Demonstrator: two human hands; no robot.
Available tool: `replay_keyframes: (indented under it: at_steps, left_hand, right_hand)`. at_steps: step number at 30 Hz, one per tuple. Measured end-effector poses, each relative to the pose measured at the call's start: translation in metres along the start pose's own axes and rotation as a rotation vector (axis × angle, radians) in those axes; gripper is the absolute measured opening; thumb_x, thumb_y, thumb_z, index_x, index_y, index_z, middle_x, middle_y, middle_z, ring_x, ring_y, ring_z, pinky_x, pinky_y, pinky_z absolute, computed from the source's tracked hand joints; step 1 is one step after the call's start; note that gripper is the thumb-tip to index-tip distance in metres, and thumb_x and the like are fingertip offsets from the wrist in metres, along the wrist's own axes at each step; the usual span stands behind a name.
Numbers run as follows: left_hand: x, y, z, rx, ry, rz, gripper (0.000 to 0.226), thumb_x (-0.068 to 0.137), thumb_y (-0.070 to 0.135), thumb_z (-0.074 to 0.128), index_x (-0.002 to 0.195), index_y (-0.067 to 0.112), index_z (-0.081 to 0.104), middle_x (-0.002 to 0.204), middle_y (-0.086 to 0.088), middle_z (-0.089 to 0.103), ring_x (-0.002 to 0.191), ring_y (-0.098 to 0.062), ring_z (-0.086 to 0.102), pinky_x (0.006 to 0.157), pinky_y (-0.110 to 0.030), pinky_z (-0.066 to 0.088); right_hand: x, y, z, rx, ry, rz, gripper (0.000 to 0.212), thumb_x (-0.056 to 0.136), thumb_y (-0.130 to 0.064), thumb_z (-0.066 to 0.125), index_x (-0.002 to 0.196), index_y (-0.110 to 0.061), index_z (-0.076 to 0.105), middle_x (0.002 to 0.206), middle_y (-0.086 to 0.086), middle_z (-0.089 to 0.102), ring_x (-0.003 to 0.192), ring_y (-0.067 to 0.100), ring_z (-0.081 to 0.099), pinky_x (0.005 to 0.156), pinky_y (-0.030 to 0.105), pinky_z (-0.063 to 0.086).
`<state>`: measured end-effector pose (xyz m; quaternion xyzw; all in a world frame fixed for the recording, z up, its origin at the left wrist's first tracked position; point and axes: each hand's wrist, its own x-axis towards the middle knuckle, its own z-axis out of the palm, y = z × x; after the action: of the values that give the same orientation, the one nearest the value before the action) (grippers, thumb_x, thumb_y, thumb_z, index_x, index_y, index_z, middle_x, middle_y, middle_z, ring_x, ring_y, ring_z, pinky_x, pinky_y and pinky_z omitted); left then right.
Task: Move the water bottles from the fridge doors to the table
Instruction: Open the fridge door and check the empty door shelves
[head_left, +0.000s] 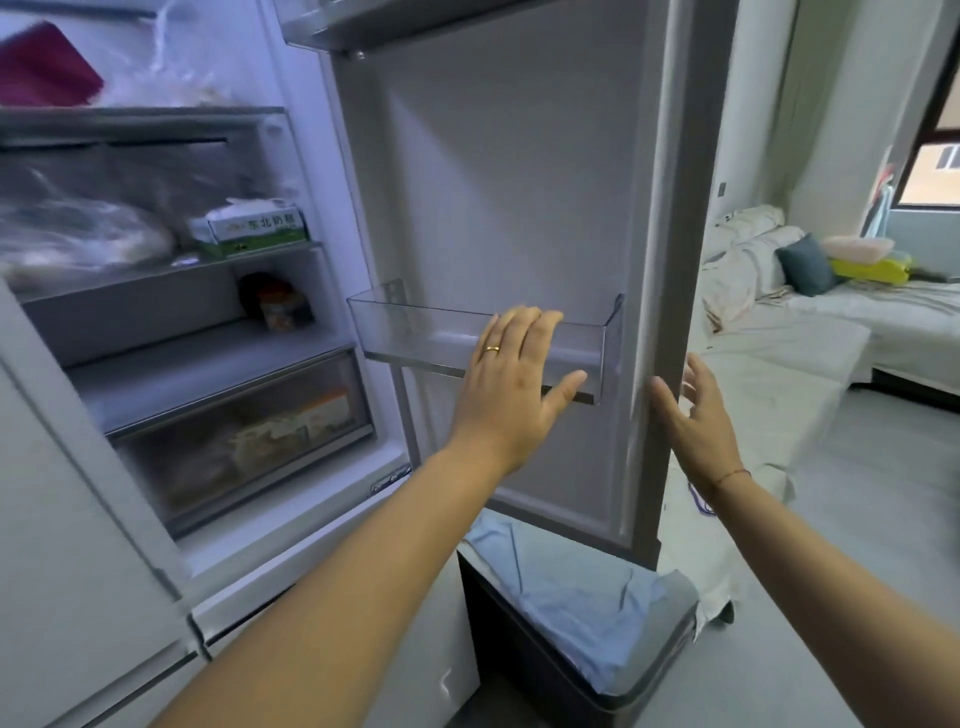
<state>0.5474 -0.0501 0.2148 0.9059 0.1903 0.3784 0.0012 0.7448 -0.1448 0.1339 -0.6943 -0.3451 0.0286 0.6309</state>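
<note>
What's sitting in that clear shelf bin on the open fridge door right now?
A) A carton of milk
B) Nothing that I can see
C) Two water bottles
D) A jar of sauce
B: the clear door bin shows only its bare floor and walls, and the left hand rests open across its front edge, holding nothing.

Bright fridge glow — left shelves (156, 249) blurred, edges perhaps warped.
</note>
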Motion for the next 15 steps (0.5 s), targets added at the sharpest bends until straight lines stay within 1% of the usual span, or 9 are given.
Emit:
replay_keyframes:
  at_steps: [2,4,5,6,7,8,11,13,15]
  left_hand:
    - [-0.020,-0.010,-0.015,-0.019,0.018,-0.006,0.064,0.093,0.052,0.036,0.141,0.010,0.039,0.146,-0.011,0.042,0.142,-0.027,0.030,0.120,-0.038,0.016]
    - [-0.041,-0.021,-0.033,-0.039,0.050,-0.022,0.066,0.092,0.055,0.038,0.141,0.010,0.038,0.149,-0.009,0.040,0.144,-0.024,0.025,0.119,-0.035,0.012]
    - [-0.051,-0.027,-0.042,-0.053,0.066,-0.034,0.068,0.092,0.057,0.037,0.142,0.011,0.037,0.150,-0.007,0.038,0.145,-0.022,0.023,0.120,-0.035,0.011]
    - [-0.061,-0.033,-0.052,-0.069,0.083,-0.054,0.070,0.091,0.060,0.035,0.142,0.012,0.037,0.151,-0.006,0.037,0.146,-0.021,0.022,0.120,-0.036,0.010]
    - [-0.071,-0.039,-0.061,-0.084,0.096,-0.080,0.073,0.090,0.061,0.033,0.143,0.012,0.036,0.153,-0.006,0.036,0.146,-0.020,0.021,0.121,-0.038,0.011]
    - [-0.080,-0.046,-0.071,-0.096,0.103,-0.111,0.076,0.088,0.063,0.031,0.144,0.012,0.035,0.154,-0.006,0.033,0.146,-0.020,0.021,0.121,-0.040,0.012]
    - [-0.106,-0.065,-0.100,-0.104,0.076,-0.205,0.090,0.082,0.071,0.024,0.150,0.011,0.023,0.159,-0.005,0.024,0.147,-0.020,0.020,0.122,-0.041,0.009]
    - [-0.123,-0.079,-0.118,-0.073,0.059,-0.242,0.096,0.080,0.074,0.018,0.152,0.011,0.016,0.160,-0.006,0.020,0.147,-0.020,0.018,0.122,-0.040,0.006]
    - [-0.141,-0.094,-0.133,-0.017,0.057,-0.261,0.099,0.080,0.076,0.012,0.152,0.009,0.012,0.161,-0.008,0.017,0.148,-0.021,0.014,0.122,-0.040,0.003]
  right_hand:
    - [-0.023,-0.014,0.002,0.033,-0.040,-0.004,0.073,0.083,-0.052,0.060,0.144,-0.022,0.032,0.144,0.002,0.046,0.129,0.020,0.046,0.107,0.039,0.040]
    - [-0.051,-0.027,0.008,0.052,-0.048,-0.008,0.062,0.077,-0.055,0.065,0.126,-0.020,0.047,0.118,0.002,0.061,0.104,0.016,0.059,0.092,0.039,0.050]
    - [-0.068,-0.033,0.013,0.051,-0.044,-0.017,0.048,0.078,-0.049,0.067,0.111,-0.018,0.052,0.100,0.001,0.062,0.086,0.010,0.058,0.081,0.032,0.050]
    - [-0.084,-0.041,0.020,0.045,-0.032,-0.030,0.034,0.080,-0.041,0.069,0.097,-0.017,0.051,0.084,-0.002,0.056,0.070,0.003,0.050,0.071,0.023,0.045]
    - [-0.101,-0.050,0.028,0.027,-0.014,-0.048,0.027,0.081,-0.033,0.070,0.085,-0.020,0.047,0.074,-0.006,0.048,0.061,0.000,0.044,0.064,0.014,0.039]
    - [-0.117,-0.061,0.037,0.008,0.002,-0.070,0.029,0.081,-0.028,0.071,0.078,-0.024,0.042,0.069,-0.010,0.041,0.057,-0.003,0.042,0.059,0.012,0.036]
    - [-0.155,-0.085,0.067,-0.028,-0.017,-0.126,0.039,0.077,-0.021,0.076,0.077,-0.032,0.038,0.070,-0.014,0.041,0.061,-0.011,0.048,0.060,0.007,0.038]
    - [-0.173,-0.097,0.089,-0.021,-0.053,-0.145,0.041,0.071,-0.028,0.080,0.082,-0.037,0.042,0.079,-0.010,0.050,0.074,-0.008,0.054,0.067,0.009,0.040]
    - [-0.189,-0.109,0.112,0.003,-0.086,-0.160,0.043,0.064,-0.042,0.080,0.090,-0.041,0.046,0.096,-0.001,0.056,0.092,0.008,0.058,0.081,0.026,0.047]
